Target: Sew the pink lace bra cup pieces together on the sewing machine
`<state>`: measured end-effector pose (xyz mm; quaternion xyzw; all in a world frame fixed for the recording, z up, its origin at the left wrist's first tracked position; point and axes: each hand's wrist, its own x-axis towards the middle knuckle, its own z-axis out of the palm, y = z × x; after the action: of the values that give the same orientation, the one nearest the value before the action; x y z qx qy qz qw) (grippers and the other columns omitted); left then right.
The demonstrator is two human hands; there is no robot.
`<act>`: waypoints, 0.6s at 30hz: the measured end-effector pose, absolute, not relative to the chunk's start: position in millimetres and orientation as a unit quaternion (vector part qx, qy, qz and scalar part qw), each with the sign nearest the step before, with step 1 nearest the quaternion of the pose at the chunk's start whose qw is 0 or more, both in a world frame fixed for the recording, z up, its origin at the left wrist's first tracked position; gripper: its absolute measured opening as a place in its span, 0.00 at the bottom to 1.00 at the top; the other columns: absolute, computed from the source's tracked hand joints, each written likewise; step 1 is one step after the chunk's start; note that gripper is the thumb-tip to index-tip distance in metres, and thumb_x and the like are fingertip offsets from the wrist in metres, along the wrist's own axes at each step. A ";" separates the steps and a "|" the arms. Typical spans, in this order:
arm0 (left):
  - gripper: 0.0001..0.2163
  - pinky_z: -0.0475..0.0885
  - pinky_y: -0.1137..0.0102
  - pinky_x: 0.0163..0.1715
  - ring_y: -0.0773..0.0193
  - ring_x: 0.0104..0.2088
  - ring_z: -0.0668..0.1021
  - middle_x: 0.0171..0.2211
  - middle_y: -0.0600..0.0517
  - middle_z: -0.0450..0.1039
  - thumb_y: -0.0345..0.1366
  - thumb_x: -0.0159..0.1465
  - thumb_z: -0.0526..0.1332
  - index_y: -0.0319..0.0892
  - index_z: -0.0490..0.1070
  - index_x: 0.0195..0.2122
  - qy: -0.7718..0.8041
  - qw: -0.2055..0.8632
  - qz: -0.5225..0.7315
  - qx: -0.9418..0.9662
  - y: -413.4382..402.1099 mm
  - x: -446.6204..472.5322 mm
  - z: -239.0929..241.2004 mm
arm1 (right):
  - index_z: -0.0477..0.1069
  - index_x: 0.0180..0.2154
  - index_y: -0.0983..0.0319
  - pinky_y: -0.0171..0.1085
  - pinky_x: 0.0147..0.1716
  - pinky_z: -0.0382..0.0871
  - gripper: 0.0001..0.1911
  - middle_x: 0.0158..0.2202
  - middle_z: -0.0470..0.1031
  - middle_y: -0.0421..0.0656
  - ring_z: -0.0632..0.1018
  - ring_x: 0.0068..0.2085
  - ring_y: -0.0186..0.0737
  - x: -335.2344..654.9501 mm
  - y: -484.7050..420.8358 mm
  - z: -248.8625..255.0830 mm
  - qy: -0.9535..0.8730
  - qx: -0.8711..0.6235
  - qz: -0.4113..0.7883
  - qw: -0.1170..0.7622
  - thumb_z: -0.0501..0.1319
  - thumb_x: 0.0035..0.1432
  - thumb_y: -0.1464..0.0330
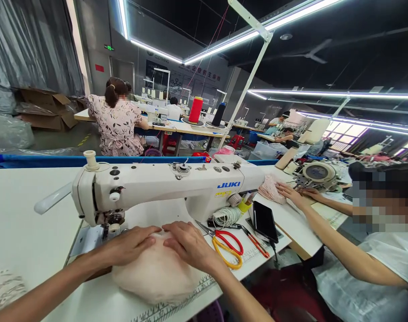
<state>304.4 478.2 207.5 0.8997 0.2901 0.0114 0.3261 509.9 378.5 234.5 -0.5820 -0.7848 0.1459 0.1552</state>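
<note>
A bundle of pale pink fabric (pixel 153 279) lies on the machine table, in front of the white sewing machine (pixel 163 183). My left hand (pixel 132 245) grips its upper edge from the left, just right of the needle area. From the other side my right hand (pixel 188 243) grips the same edge, thumb and fingers bent over the cloth. The fingertips of both hands almost meet at the top of the bundle. What lies under the fingers is hidden. Scissors (pixel 228 252) with one red and one yellow handle rest close to my right hand.
Right of the scissors are a black phone (pixel 264 222) on a cable, a coil of white cord (pixel 226 217) and a yellow holder (pixel 245 205). A co-worker's arm (pixel 338 241) reaches over the adjoining table. More fabric (pixel 4 290) lies at left.
</note>
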 end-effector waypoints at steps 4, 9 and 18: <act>0.23 0.65 0.58 0.58 0.53 0.58 0.71 0.58 0.48 0.69 0.45 0.66 0.49 0.45 0.64 0.61 0.286 0.333 0.027 0.898 482.7 306.8 203.6 | 0.67 0.54 0.62 0.40 0.48 0.65 0.15 0.50 0.75 0.48 0.75 0.50 0.45 514.2 389.9 232.2 -0.784 -0.577 0.180 0.143 0.54 0.68 0.70; 0.21 0.68 0.58 0.56 0.54 0.55 0.74 0.55 0.49 0.73 0.43 0.65 0.51 0.48 0.67 0.58 0.300 0.315 0.054 0.899 479.8 307.7 204.7 | 0.66 0.56 0.58 0.39 0.41 0.67 0.21 0.40 0.79 0.43 0.78 0.42 0.45 523.7 398.7 223.2 -0.774 -0.579 0.230 0.111 0.61 0.61 0.65; 0.23 0.71 0.57 0.52 0.51 0.56 0.71 0.55 0.52 0.67 0.35 0.70 0.49 0.65 0.51 0.64 0.302 0.044 0.355 0.884 393.3 273.2 184.6 | 0.71 0.27 0.61 0.34 0.31 0.58 0.06 0.24 0.70 0.38 0.71 0.32 0.39 513.6 384.0 210.8 -0.675 -0.651 0.285 0.199 0.59 0.53 0.75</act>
<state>273.2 393.3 184.6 0.8835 0.3024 0.3549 0.0441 513.6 384.0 210.8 -0.6515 -0.6745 0.2849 0.1986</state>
